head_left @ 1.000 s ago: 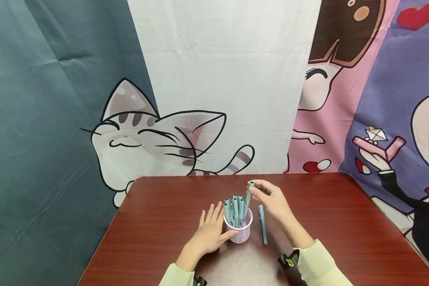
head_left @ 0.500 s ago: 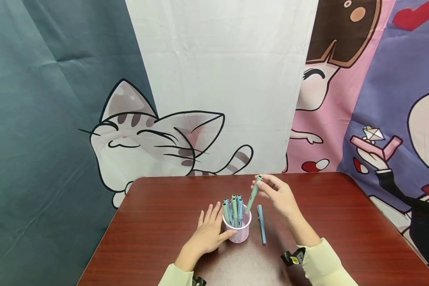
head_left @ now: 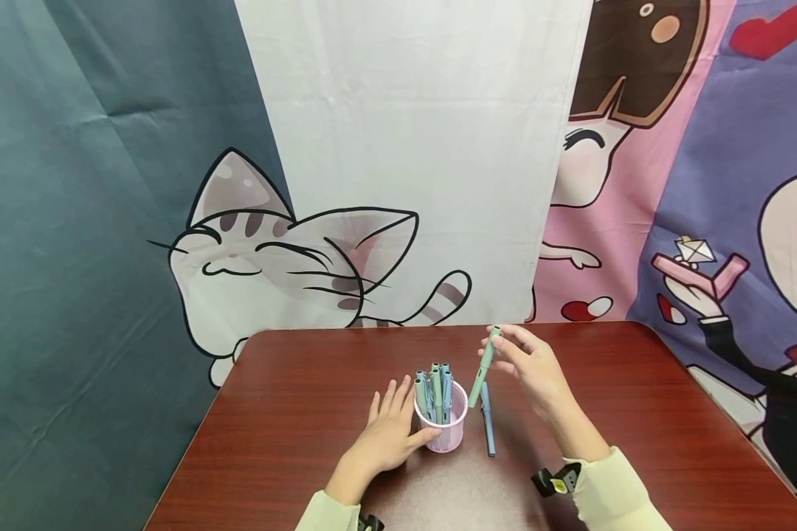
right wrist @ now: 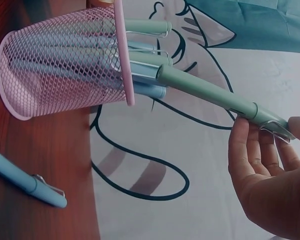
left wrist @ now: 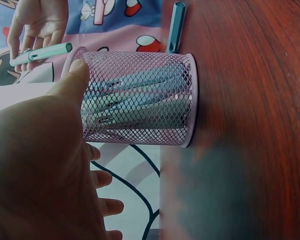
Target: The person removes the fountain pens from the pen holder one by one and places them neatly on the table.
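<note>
As your left hand [head_left: 387, 440], fingers straight, touches cup [head_left: 446, 440], your right hand [head_left: 536, 371] pinches green pen [head_left: 482, 371] at cup's two o'clock.

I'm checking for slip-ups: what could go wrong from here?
The green pen, pinched near its clip end by the right hand, might swivel or slip. Its free end, close to the pink mesh cup, could catch on it. The blue pen lying on the table could roll if knocked.

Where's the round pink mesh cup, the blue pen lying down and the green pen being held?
Pink mesh cup [left wrist: 136, 99], left wrist view: side wall.
Lying blue pen [head_left: 488, 422], head view: barrel.
Held green pen [right wrist: 219, 97], right wrist view: barrel.
</note>
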`<action>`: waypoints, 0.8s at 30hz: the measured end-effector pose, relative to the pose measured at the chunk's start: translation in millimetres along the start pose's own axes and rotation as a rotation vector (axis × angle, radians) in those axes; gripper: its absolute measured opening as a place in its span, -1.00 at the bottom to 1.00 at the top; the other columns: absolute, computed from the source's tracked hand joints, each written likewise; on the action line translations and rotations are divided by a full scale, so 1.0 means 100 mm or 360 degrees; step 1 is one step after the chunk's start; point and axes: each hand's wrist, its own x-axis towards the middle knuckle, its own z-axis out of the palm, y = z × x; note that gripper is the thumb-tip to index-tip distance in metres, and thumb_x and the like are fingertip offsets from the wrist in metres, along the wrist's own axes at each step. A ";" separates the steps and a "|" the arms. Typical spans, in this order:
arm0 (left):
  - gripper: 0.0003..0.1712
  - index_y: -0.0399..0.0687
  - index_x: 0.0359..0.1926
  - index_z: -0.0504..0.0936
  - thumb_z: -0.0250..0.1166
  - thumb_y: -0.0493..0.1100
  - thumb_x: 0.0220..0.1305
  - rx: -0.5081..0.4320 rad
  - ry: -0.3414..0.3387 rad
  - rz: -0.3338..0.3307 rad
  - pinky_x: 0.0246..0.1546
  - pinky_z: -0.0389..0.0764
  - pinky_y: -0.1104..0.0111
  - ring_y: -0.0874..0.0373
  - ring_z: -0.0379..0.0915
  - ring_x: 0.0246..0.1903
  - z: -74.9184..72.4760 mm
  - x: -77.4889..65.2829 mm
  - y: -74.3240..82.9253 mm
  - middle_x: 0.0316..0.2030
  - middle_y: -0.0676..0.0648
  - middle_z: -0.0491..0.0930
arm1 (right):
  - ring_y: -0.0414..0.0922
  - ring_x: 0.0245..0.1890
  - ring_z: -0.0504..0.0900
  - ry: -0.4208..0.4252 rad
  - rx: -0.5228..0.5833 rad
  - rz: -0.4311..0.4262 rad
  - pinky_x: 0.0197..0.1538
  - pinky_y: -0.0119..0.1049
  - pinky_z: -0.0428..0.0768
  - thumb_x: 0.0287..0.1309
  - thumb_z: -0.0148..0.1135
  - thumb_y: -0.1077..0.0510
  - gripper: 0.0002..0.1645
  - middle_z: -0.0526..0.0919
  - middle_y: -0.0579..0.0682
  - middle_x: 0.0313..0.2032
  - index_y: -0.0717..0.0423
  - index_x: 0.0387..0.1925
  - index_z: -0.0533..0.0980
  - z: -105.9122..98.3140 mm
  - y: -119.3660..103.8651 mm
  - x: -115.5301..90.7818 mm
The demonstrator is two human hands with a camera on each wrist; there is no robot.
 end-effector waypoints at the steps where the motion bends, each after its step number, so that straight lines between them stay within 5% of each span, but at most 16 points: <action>1: 0.07 -0.27 0.55 0.13 0.11 0.42 0.36 -0.0001 -0.0001 0.0000 0.47 -0.12 -0.26 -0.27 -0.18 0.56 0.00 0.00 0.00 0.58 -0.25 -0.02 | -0.03 -0.16 0.79 0.0001 0.0002 0.0005 0.01 -0.14 0.71 0.37 0.29 0.10 -0.61 0.75 -0.01 -0.18 0.23 0.12 0.53 -0.01 0.00 0.00; 24: 0.08 -0.26 0.55 0.13 0.09 0.44 0.36 0.0022 0.0001 -0.0002 0.47 -0.11 -0.25 -0.25 -0.18 0.56 -0.01 0.00 0.00 0.58 -0.23 -0.02 | -0.06 -0.19 0.79 0.0082 -0.0114 0.0107 -0.07 -0.23 0.73 0.36 0.30 0.03 -0.56 0.77 -0.06 -0.22 0.21 0.13 0.54 -0.33 0.13 -0.08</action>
